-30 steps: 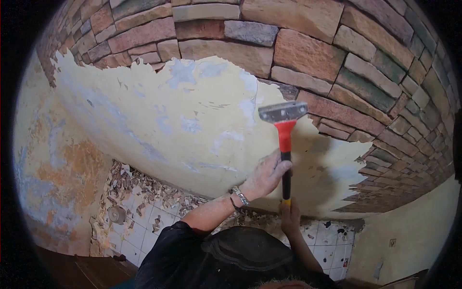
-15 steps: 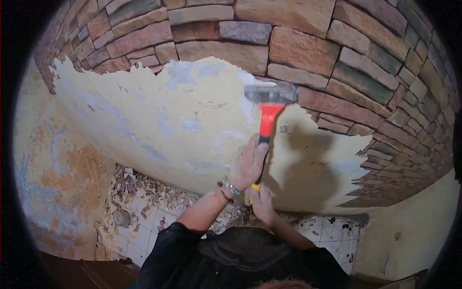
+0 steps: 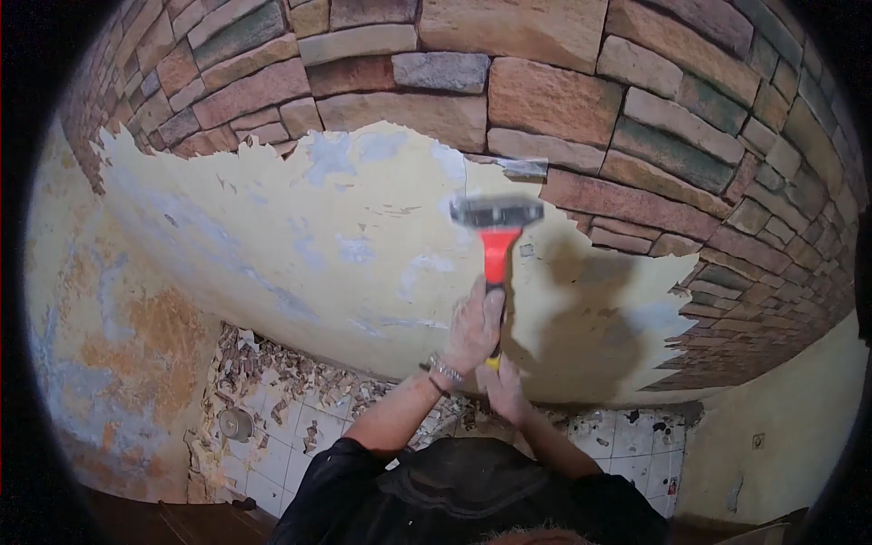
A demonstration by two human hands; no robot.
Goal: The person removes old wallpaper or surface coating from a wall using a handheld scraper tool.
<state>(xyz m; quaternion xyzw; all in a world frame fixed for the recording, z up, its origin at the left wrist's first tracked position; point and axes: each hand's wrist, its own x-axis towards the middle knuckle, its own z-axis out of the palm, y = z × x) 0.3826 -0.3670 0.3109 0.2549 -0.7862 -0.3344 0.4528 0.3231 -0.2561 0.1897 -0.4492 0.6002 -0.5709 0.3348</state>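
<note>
Both hands are wrapped round the handle of a long-handled scraper [image 3: 496, 254] with a red neck, a black and yellow handle and a wide grey blade head. My left hand [image 3: 472, 327], a metal bracelet or watch at its wrist, grips the upper handle. Lower down, by the yellow end, is my right hand [image 3: 506, 392], closed on the grip. The blade head is over bare cream wall [image 3: 363, 227], just below the torn edge of stone-patterned wallpaper [image 3: 554, 100]. Directly above the blade, a small curled wallpaper flap [image 3: 525, 169] hangs loose.
Wallpaper scraps [image 3: 263, 363] litter the white tiled floor [image 3: 291, 436] along the wall's foot. A round container or roll [image 3: 235, 423] stands at the left. The left wall [image 3: 136, 363] is patchy and stained; the right one carries a socket or switch [image 3: 758, 441].
The scraper has come down from the wallpaper's torn edge, and both hands have lowered with it. A strip at that edge now stands curled. The view has shifted slightly.
</note>
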